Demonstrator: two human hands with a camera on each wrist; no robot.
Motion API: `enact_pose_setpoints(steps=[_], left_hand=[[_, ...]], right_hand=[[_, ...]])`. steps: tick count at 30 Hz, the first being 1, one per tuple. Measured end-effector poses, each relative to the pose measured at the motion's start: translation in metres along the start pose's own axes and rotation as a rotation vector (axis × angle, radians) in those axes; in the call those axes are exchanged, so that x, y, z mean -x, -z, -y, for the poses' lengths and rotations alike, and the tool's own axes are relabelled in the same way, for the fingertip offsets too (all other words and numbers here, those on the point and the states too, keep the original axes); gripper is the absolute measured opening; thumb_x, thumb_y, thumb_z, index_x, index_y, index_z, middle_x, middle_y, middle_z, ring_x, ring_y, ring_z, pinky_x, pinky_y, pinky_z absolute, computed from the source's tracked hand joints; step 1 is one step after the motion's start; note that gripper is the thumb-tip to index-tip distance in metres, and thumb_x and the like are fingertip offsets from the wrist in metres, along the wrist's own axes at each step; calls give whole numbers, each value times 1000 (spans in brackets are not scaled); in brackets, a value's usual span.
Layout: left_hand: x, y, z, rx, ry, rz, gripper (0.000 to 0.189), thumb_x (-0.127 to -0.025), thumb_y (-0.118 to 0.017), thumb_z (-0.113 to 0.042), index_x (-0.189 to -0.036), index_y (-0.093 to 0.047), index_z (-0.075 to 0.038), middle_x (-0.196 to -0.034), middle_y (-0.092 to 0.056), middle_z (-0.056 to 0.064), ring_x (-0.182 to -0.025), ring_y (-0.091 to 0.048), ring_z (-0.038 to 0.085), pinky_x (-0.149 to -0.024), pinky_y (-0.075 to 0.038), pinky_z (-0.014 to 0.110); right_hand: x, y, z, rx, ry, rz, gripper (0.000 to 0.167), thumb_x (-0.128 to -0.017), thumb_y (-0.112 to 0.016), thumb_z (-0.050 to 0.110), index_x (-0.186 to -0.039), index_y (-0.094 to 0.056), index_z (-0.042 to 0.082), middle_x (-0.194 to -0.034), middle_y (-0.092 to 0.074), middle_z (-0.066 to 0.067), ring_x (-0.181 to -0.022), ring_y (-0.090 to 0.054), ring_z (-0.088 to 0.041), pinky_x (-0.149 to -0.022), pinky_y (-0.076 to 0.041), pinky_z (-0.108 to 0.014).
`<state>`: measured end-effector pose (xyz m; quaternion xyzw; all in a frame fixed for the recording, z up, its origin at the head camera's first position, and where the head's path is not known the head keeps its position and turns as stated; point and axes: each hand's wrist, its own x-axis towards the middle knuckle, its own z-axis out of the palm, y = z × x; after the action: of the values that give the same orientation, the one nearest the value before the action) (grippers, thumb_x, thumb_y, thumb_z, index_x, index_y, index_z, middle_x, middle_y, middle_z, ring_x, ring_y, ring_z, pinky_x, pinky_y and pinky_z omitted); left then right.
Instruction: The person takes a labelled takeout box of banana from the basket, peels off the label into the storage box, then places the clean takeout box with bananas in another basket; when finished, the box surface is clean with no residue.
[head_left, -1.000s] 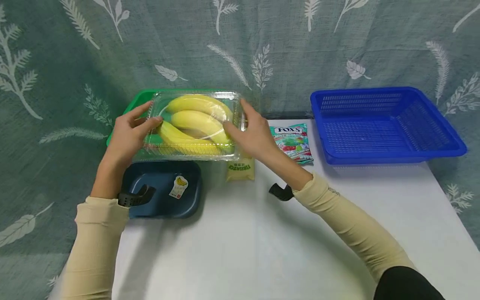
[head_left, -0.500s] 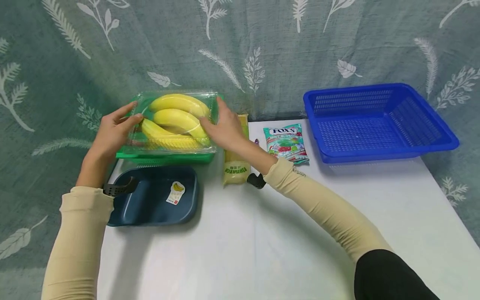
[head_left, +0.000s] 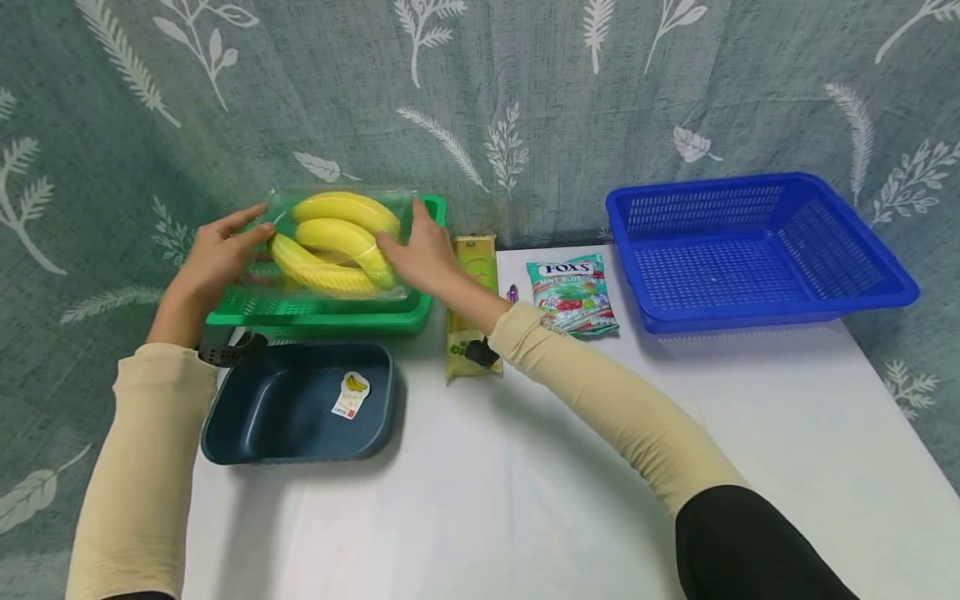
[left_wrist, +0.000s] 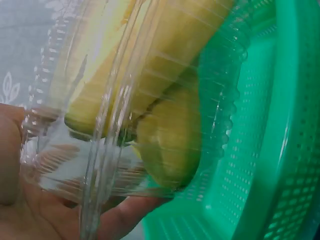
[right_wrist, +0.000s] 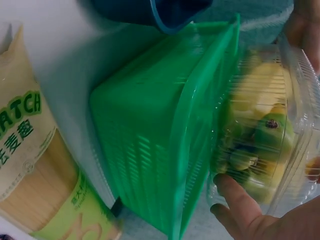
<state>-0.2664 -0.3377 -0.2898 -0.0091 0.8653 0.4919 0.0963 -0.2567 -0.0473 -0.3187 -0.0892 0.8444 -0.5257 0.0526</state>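
Observation:
A clear plastic clamshell box (head_left: 330, 287) with several yellow bananas (head_left: 345, 237) inside is over the green basket (head_left: 345, 318) at the back left. My left hand (head_left: 225, 250) grips the box's left end, thumb on top and fingers beneath in the left wrist view (left_wrist: 125, 215). At the other end my right hand (head_left: 423, 254) holds the box between thumb and fingers. In the right wrist view the clamshell (right_wrist: 265, 115) sits level with the basket's rim (right_wrist: 187, 110), fingertips against its side.
In front of the basket stands a dark blue tub (head_left: 300, 417) with a banana sticker (head_left: 351, 395). A noodle packet (head_left: 476, 258), a small purple item (head_left: 512, 293) and a FOX'S candy bag (head_left: 573, 293) lie to the right. A blue basket (head_left: 765, 312) stands at the back right.
Both hands have carried the banana box leftward and lowered it over the green basket. More of the basket and the noodle packet now shows. The view has shifted slightly.

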Motion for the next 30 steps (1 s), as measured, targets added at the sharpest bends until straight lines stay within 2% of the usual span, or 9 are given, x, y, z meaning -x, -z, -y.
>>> enact_pose_setpoints(steps=[3,6,9,11,16,19,23,27,30], left_hand=[[-6,5,2,-6,26,-1,70,-100,-48,-52,-161,-17,-32,-164,-18,16,-95,-60,-3,-76,-59,32],[-12,6,7,-31,55,-7,72,-100,-46,-55,-161,-15,-32,-164,-18,16,-103,-58,4,-78,-58,31],[-19,5,16,-65,85,-17,74,-100,-44,-57,-161,-14,-29,-163,-18,16,-119,-54,16,-81,-56,30],[-23,2,21,-97,95,-23,74,-100,-42,-58,-162,-14,-26,-163,-18,17,-128,-51,25,-84,-55,31],[-34,-3,31,-123,102,-34,75,-101,-42,-57,-161,-16,-20,-160,-23,21,-128,-51,30,-88,-54,37],[-37,-4,33,-110,108,-37,74,-103,-42,-52,-161,-15,-17,-158,-28,24,-124,-51,28,-92,-53,41],[-43,-6,35,-137,111,-14,71,-106,-42,-45,-161,-12,-12,-154,-33,28,-129,-49,37,-98,-49,48],[-51,-11,38,-149,116,21,69,-108,-40,-38,-161,-8,-7,-153,-33,31,-132,-45,44,-102,-44,54],[-55,-16,41,-144,136,42,67,-109,-38,-33,-160,-5,-4,-153,-31,32,-134,-42,46,-103,-42,55]], right_hand=[[-8,-7,1,-26,-13,9,82,-103,-54,42,-161,-5,12,-122,-62,-14,-47,-42,-13,-63,-49,-31],[-14,-13,0,-15,-28,-1,82,-102,-55,42,-161,-7,12,-153,-42,-10,-96,-63,-15,-85,-51,-31],[-19,-19,-2,1,-52,-1,82,-102,-56,41,-161,-8,10,-163,-24,-5,-140,-39,-21,-102,-44,-34],[-22,-24,-4,9,-81,-1,81,-102,-56,40,-160,-10,8,-163,-25,-7,-140,-39,-22,-103,-44,-35],[-35,-35,-9,-5,-159,2,77,-104,-54,34,-160,-8,7,-143,-53,-12,-85,-63,-17,-72,-51,-30],[-43,-43,-11,-32,-196,30,77,-106,-51,32,-161,-3,8,-101,-67,-10,-46,-41,-16,-50,-42,-31],[-53,-50,-14,-19,-234,28,74,-107,-48,30,-161,-2,9,-69,-57,-8,-37,-32,-14,-40,-35,-29],[-59,-54,-17,-19,-267,11,71,-107,-46,25,-161,-3,8,-115,-65,-17,-57,-47,-19,-40,-33,-30],[-61,-57,-19,-64,-305,3,71,-106,-46,24,-161,-4,9,-155,-37,-17,-101,-55,-23,-42,-32,-31]])
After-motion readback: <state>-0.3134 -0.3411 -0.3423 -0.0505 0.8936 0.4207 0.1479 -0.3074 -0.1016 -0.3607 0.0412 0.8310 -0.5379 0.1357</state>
